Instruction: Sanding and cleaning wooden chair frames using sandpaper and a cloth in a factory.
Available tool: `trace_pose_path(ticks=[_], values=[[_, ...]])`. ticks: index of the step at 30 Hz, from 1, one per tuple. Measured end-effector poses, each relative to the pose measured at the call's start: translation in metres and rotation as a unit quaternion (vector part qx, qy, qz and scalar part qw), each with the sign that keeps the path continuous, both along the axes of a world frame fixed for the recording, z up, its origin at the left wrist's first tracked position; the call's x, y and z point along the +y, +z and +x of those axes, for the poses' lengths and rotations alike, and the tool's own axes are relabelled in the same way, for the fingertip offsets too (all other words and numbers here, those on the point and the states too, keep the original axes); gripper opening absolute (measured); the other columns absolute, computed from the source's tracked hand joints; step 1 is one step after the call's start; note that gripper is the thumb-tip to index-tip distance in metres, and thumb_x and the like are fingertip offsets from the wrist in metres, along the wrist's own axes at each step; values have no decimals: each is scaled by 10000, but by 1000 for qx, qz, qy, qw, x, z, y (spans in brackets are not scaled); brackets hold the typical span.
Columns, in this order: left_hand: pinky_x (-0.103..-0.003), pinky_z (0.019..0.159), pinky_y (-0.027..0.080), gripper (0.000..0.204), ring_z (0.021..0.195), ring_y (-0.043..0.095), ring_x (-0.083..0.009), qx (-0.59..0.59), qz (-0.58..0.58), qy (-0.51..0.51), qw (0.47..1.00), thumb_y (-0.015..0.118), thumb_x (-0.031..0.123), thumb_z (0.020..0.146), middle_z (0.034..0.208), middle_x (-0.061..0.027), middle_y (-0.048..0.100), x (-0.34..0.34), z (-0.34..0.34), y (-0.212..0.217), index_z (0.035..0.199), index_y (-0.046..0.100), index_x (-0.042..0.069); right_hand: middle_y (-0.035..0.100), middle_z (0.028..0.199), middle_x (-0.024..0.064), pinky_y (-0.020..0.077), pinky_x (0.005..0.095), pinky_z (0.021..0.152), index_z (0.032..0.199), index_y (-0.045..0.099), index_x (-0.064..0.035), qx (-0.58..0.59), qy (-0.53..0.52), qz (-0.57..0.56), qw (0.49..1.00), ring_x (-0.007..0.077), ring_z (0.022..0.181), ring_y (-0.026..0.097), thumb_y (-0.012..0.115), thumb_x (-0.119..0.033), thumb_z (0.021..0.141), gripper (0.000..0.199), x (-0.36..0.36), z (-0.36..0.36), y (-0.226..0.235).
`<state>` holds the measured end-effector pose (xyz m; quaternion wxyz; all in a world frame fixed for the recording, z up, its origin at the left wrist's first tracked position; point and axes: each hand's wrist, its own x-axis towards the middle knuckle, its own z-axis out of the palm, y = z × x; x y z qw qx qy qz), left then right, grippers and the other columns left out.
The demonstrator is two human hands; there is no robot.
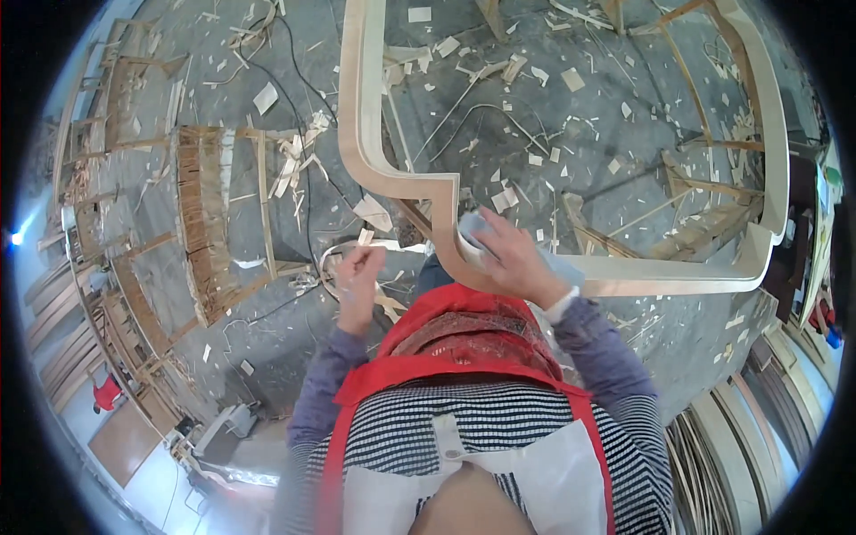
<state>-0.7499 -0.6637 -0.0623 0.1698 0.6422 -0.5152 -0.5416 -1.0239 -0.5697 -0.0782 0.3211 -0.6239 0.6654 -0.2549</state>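
Nearest the camera, wears one black-and-white shirt (392, 410) and one red apron (473, 310). At far left, see one brown slatted wooden structure (192, 227) on the grey floor (267, 343), amid pale wood scraps too many to count. Further right, find one left hand (361, 272), bare, fingers bent toward the thumb; cannot tell of anything pinched in this grip, with a pale bit right at the fingertips. Next, see one large pale wooden frame (444, 214), stepped at the near corner. Inside that step, find one right hand (515, 254), with a partly closed grip on one grey-blue pad (476, 225), flat against the inner bend. Seems to be rubbing that bend; probably calls for even pressure around the curve. At far right, see stacked boards (727, 455), too overlapped to count.
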Motion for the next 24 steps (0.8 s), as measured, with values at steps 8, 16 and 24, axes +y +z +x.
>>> trace_pose_path(ticks=[8,16,24], values=[[-245,749,492,205,865,614,-88,219,135,-18,966,633,121,933,876,-39,674,40,-79,39,1086,657,-13,592,1208,107,466,317,896,1293,542,-13,-360,-165,132,909,184,1114,561,714,-155,840,505,41,-2,51],[-245,659,510,162,770,633,-103,135,81,-227,961,616,98,942,874,-74,681,39,-92,72,1028,649,-36,620,1037,44,474,288,841,1254,555,2,-433,-70,268,858,126,926,565,720,-187,855,471,21,-15,62],[-266,650,522,264,776,648,-119,190,190,-121,956,571,208,992,896,-98,681,27,-105,53,1052,633,-42,664,987,71,488,309,788,1147,608,-3,-328,-11,177,928,106,885,579,700,-204,866,358,-20,-38,44]])
